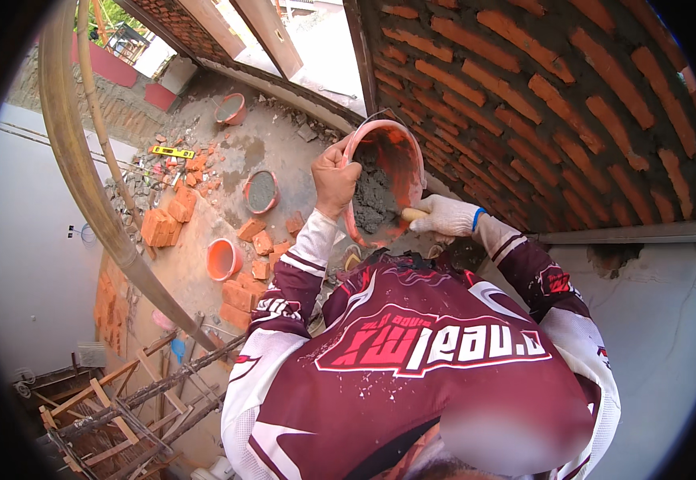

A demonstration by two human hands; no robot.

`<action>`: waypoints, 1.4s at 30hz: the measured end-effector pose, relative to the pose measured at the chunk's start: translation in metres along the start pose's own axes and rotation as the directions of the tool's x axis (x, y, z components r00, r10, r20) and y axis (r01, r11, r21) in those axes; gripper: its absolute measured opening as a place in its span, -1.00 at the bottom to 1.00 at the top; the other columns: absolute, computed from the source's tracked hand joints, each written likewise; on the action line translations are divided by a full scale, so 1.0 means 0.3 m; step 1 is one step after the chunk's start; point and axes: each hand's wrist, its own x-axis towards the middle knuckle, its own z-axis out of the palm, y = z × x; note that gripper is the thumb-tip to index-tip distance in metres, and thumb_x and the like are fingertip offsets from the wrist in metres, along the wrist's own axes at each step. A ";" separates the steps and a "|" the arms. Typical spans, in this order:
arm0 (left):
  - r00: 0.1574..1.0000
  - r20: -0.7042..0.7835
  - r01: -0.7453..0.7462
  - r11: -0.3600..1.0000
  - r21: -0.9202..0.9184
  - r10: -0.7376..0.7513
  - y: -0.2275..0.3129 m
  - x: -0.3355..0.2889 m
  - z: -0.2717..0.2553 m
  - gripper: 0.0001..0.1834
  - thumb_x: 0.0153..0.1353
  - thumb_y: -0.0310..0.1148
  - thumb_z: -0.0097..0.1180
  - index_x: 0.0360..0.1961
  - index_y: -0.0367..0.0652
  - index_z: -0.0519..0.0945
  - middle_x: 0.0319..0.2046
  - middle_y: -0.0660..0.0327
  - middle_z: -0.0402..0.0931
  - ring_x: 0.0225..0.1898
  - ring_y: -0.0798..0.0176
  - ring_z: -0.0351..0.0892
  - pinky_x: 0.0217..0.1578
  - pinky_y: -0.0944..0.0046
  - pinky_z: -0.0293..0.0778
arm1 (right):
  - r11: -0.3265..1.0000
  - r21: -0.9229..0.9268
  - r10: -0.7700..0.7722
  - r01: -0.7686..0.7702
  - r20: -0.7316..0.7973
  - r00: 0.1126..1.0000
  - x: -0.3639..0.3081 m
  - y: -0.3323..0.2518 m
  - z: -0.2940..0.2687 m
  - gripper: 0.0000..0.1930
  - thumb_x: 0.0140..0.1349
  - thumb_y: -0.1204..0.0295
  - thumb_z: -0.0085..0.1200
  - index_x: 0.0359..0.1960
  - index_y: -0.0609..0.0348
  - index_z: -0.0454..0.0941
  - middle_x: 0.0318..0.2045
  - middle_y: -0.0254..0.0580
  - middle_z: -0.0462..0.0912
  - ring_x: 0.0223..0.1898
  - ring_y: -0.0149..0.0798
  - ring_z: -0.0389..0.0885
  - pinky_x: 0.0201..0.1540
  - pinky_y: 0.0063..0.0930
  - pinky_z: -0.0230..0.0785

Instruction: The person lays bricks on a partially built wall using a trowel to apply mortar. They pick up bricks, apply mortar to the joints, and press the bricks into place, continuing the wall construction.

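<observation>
An orange bucket [406,164] tilts in front of me, with grey wet mortar [373,194] along its inside. My bare left hand [334,178] is closed on the bucket's left rim. In a white glove with a blue cuff edge, my right hand [445,216] grips the pale handle of a tool [414,214] at the bucket's lower right side. The tool's working end is hidden in the bucket, so its kind does not show.
A brick wall [516,96] with mortar joints rises close on the right. Left on the floor are mortar-filled buckets [261,192], another orange bucket [224,259], loose bricks [160,229] and a yellow spirit level [173,152]. A curved pole [96,188] and wooden scaffolding [124,404] stand at the left.
</observation>
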 end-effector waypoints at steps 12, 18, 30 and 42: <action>0.986 -0.074 0.150 0.989 -0.017 -0.151 -0.012 -0.003 -0.186 -0.45 -0.02 -0.75 0.09 0.08 -0.42 0.69 -0.42 0.49 0.54 -0.50 0.62 0.32 -0.48 0.53 0.25 | 0.548 -0.836 -0.535 -0.016 -0.365 0.762 0.019 -0.094 0.136 -0.75 0.37 0.29 0.06 -0.11 0.23 0.53 -0.33 0.11 0.75 -0.32 0.13 0.78 -0.30 0.02 0.62; 0.996 -0.036 0.082 0.994 0.073 -0.080 -0.025 -0.004 -0.063 -0.48 0.01 -0.72 0.08 0.07 -0.39 0.71 -0.46 0.53 0.51 -0.54 0.65 0.29 -0.52 0.54 0.20 | 0.619 -0.772 -0.425 -0.146 -0.486 0.764 -0.029 -0.126 -0.051 -0.68 0.38 0.24 0.06 -0.11 0.27 0.64 -0.27 0.16 0.77 -0.23 0.12 0.79 -0.20 0.03 0.62; 0.968 -0.144 0.202 0.978 -0.047 -0.207 -0.069 0.000 -0.180 -0.66 -0.03 -0.71 0.12 -0.15 -0.44 0.67 -0.39 0.44 0.55 -0.54 0.62 0.25 -0.54 0.49 0.20 | 0.751 -0.614 -0.535 0.244 -0.348 0.770 0.052 -0.003 0.178 -0.70 0.35 0.21 0.19 -0.08 0.17 0.58 -0.45 0.00 0.69 -0.41 -0.03 0.76 -0.39 -0.05 0.52; 0.988 -0.114 0.098 0.995 -0.034 -0.101 -0.051 0.018 -0.087 -0.49 0.01 -0.72 0.09 0.05 -0.41 0.70 -0.45 0.53 0.48 -0.53 0.64 0.26 -0.52 0.53 0.18 | 0.798 -0.586 -0.294 0.144 -0.170 0.941 -0.007 -0.119 0.035 -0.57 0.31 0.10 0.12 0.00 0.19 0.62 -0.16 0.15 0.75 -0.04 0.18 0.72 0.02 0.04 0.55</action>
